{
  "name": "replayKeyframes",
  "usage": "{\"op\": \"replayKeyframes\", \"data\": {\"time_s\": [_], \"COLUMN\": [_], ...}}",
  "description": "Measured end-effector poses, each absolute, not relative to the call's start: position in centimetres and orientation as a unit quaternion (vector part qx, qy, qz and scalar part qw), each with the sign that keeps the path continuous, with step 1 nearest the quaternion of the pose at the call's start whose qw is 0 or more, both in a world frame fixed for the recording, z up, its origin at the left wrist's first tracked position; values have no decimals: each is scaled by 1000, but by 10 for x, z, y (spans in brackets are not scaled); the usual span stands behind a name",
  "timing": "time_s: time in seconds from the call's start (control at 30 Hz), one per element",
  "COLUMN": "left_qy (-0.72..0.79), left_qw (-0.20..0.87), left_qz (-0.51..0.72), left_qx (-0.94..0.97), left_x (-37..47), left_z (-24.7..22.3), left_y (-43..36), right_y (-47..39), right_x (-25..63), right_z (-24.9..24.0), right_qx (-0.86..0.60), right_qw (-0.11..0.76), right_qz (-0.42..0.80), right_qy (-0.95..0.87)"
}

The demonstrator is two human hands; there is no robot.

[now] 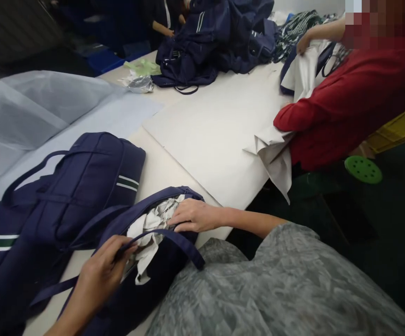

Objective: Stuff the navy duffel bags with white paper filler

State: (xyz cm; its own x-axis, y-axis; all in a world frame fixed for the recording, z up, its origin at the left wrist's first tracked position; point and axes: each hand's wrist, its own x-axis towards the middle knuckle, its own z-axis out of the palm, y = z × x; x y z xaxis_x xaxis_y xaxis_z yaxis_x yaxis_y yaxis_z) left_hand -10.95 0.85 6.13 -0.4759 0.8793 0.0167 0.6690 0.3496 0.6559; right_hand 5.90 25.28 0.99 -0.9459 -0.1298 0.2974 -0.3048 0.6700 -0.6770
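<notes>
Ideally, the left hand, closed on the strap, should steady the open bag lying between both hands. The right hand, half-curled, its grip unclear, should tuck the crumpled paper evenly.

Legible text: none. We read no word, number, brand or sign on the open navy bag or on its crumpled paper. Small pale marks on the heaped navy bags are too blurred for us to decipher. We cannot resolve the pattern on the green-and-white bundle. On the striped navy bag we make out no characters.
</notes>
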Motion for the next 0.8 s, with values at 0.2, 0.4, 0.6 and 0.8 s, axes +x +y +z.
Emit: {"op": "replayKeyframes", "data": {"time_s": [0.2, 0.4, 0.6, 0.8], "left_qy": [849, 914, 957, 898], "left_qw": [9, 84, 152, 184], "left_qz": [168, 28, 66, 383], "left_qx": [500, 395, 237, 116], "left_x": [-124, -176, -169, -116], "left_z": [91, 65, 61, 70], "left_y": [21, 33, -40, -100], "right_y": [303, 316, 300, 274], "right_x": [39, 3, 16, 1], "right_z": [-10, -18, -8, 11], "right_qx": [-181, -167, -25, 121], "right_qw": [116, 25, 72, -17], "right_qz": [444, 439, 411, 527], "right_qy": [-870, -882, -908, -841]}}
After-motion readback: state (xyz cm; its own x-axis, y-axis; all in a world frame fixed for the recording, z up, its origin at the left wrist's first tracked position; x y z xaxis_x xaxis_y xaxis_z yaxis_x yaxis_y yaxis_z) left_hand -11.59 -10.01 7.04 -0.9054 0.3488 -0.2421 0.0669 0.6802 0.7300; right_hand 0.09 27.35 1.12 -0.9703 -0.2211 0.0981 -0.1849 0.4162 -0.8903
